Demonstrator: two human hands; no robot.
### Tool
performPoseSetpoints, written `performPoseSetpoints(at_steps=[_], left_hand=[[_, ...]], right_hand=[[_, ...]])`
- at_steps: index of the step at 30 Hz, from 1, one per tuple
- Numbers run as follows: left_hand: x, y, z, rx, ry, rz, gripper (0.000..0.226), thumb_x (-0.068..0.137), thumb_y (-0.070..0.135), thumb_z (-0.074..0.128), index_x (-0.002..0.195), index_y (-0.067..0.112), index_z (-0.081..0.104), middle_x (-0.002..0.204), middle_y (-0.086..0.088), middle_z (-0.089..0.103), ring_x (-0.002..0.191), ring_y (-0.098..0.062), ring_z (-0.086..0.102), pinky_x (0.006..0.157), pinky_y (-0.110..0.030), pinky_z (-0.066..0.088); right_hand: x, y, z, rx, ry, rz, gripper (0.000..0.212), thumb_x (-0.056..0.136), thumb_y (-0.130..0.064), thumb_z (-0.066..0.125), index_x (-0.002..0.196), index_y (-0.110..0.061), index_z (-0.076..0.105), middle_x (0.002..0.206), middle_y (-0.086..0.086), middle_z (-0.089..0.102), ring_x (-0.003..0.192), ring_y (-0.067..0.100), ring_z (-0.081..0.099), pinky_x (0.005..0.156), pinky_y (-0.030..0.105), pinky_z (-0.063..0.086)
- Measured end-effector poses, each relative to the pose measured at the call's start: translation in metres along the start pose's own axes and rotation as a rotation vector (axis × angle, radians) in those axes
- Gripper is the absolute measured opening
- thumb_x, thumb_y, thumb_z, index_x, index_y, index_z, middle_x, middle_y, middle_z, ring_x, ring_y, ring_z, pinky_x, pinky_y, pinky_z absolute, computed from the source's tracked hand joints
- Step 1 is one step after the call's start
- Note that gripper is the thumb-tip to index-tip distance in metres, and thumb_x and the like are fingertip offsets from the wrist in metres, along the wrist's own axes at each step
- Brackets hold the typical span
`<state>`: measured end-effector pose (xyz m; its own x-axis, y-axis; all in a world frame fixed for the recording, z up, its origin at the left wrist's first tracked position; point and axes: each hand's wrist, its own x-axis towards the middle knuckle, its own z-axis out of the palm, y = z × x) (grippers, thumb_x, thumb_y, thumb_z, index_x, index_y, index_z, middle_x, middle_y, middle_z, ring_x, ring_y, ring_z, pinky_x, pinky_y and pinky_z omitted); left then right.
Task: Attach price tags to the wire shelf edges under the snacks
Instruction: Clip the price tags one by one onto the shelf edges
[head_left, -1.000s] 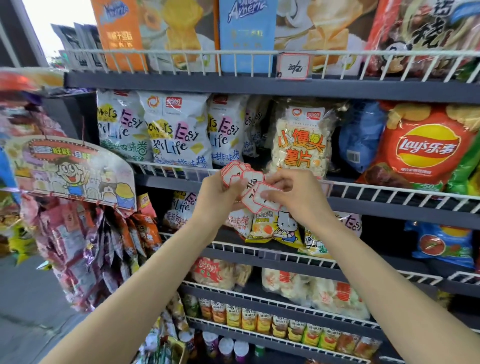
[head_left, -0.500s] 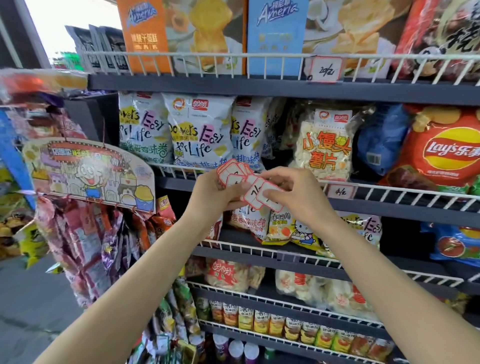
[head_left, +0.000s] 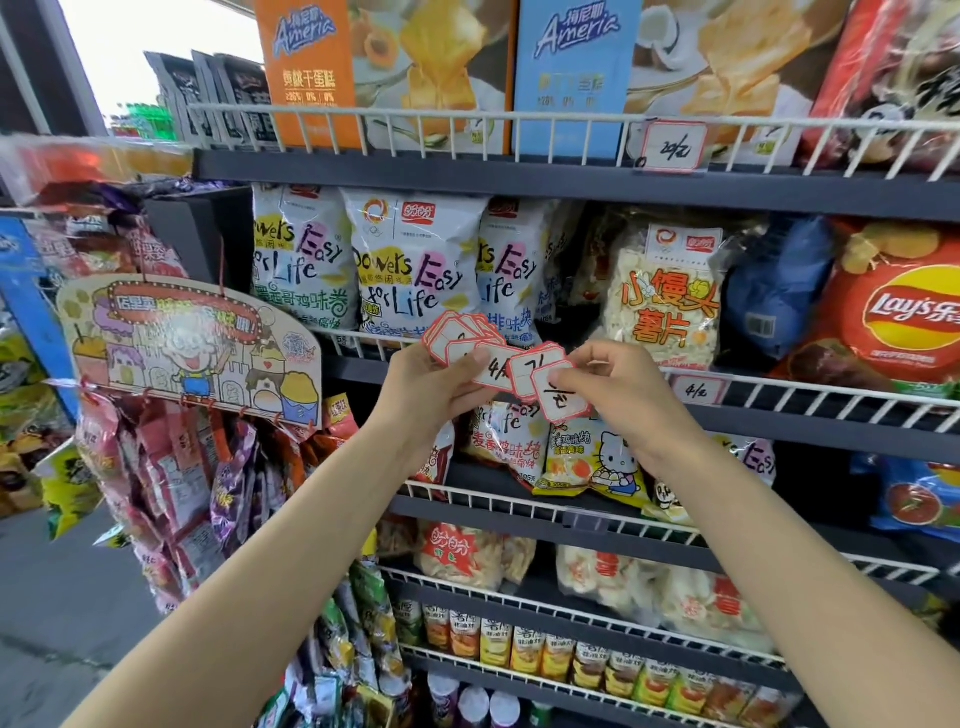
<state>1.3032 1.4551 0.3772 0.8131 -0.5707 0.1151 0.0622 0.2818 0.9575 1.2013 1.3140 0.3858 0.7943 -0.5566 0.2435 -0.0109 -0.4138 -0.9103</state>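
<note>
At the far left a cartoon-printed cardboard hanger sign (head_left: 189, 345) hangs over strips of small foil snack packets (head_left: 171, 483). Beside it, white puffed-snack bags printed "Easy Life" (head_left: 413, 265) stand on a dark shelf behind a white wire shelf edge (head_left: 810, 389). In front of that edge the left hand (head_left: 434, 384) is closed around a fanned stack of red-bordered white paper price tags (head_left: 460, 335), thumb pressed across the front of the stack. Just right of it, touching the fan, the right hand (head_left: 621, 389) pinches one red-bordered tag with black handwriting (head_left: 558, 397) between thumb and fingertips, the other fingers curled. The tags are held in the air, just in front of the wire rail and not clipped to it. Further right, a handwritten tag (head_left: 696, 389) is fixed to the same rail, under a clear bag of pale chips (head_left: 662, 301). Another tag (head_left: 672, 146) hangs on the top rail. A red Lay's chip bag (head_left: 893, 322) fills the right edge.
</note>
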Motion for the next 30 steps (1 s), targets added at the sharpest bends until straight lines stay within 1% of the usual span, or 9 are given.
performPoseSetpoints(at_steps=[2,5,8,12,14,18,25,28,30], left_hand=[[0.000,0.000,0.002,-0.017,-0.005,-0.008,0.009,0.088,0.006,0.061,0.096,0.004,0.060,0.090,-0.009,0.072,0.076,-0.016,0.072,0.065,-0.020,0.057],[-0.002,0.001,0.007,-0.017,-0.058,-0.009,0.004,0.090,0.007,0.058,0.089,0.007,0.062,0.083,-0.005,0.073,0.072,-0.014,0.071,0.063,-0.020,0.056],[-0.003,0.003,0.010,-0.057,-0.113,-0.026,0.016,0.095,0.013,0.051,0.085,0.008,0.063,0.076,-0.002,0.074,0.070,-0.012,0.071,0.063,-0.021,0.057],[-0.001,0.005,0.006,-0.136,-0.117,-0.077,0.018,0.097,0.014,0.047,0.093,0.003,0.061,0.085,-0.008,0.073,0.077,-0.020,0.072,0.069,-0.027,0.059],[0.000,0.003,0.005,-0.116,-0.108,-0.071,0.016,0.097,0.014,0.048,0.096,0.004,0.061,0.089,-0.009,0.073,0.080,-0.022,0.071,0.070,-0.027,0.059],[0.002,0.001,0.005,-0.072,-0.066,-0.057,0.011,0.094,0.010,0.052,0.096,0.005,0.062,0.085,-0.006,0.073,0.077,-0.016,0.072,0.064,-0.023,0.058],[0.008,-0.004,0.010,-0.012,0.059,-0.004,0.005,0.089,0.008,0.060,0.090,0.008,0.065,0.080,-0.004,0.073,0.071,-0.016,0.071,0.061,-0.021,0.057],[0.009,-0.006,0.012,-0.016,0.084,0.014,0.003,0.087,0.008,0.063,0.086,0.008,0.065,0.078,-0.004,0.072,0.069,-0.014,0.070,0.060,-0.021,0.056],[0.008,-0.008,0.017,-0.012,0.036,0.019,0.005,0.087,0.010,0.063,0.084,0.008,0.066,0.081,-0.006,0.072,0.073,-0.015,0.071,0.063,-0.022,0.057]], right_hand=[[0.001,0.000,0.003,0.051,-0.017,0.049,0.007,0.083,-0.010,0.067,0.082,-0.012,0.060,0.089,0.012,0.070,0.080,0.021,0.068,0.070,0.031,0.056],[0.001,0.000,0.010,0.047,-0.050,0.038,0.011,0.082,-0.011,0.068,0.087,-0.019,0.063,0.086,0.014,0.069,0.082,0.028,0.069,0.074,0.042,0.058],[0.000,0.000,0.010,0.017,-0.030,-0.019,0.008,0.083,-0.009,0.066,0.084,-0.016,0.066,0.088,0.019,0.068,0.081,0.030,0.067,0.068,0.037,0.056],[0.000,0.005,0.003,0.008,-0.002,-0.032,0.009,0.083,-0.006,0.062,0.079,-0.014,0.062,0.085,0.015,0.068,0.077,0.026,0.065,0.061,0.027,0.049],[0.001,0.007,0.000,0.018,0.001,-0.027,0.009,0.083,-0.004,0.060,0.079,-0.012,0.060,0.084,0.013,0.068,0.076,0.022,0.063,0.065,0.031,0.049],[0.003,0.008,-0.004,0.053,-0.051,0.014,0.011,0.086,-0.006,0.058,0.077,-0.012,0.058,0.091,0.017,0.069,0.090,0.033,0.066,0.082,0.049,0.052],[0.005,0.006,-0.011,0.085,-0.121,-0.025,0.010,0.085,-0.004,0.059,0.079,-0.012,0.061,0.080,0.003,0.071,0.073,0.013,0.066,0.068,0.028,0.052],[0.006,0.006,-0.008,0.055,-0.131,-0.041,0.011,0.084,-0.006,0.062,0.078,-0.015,0.063,0.085,0.008,0.071,0.074,0.015,0.064,0.070,0.029,0.050],[0.005,0.007,-0.002,0.007,-0.127,-0.046,0.012,0.083,-0.008,0.064,0.078,-0.019,0.065,0.081,0.009,0.069,0.068,0.014,0.062,0.061,0.024,0.049]])
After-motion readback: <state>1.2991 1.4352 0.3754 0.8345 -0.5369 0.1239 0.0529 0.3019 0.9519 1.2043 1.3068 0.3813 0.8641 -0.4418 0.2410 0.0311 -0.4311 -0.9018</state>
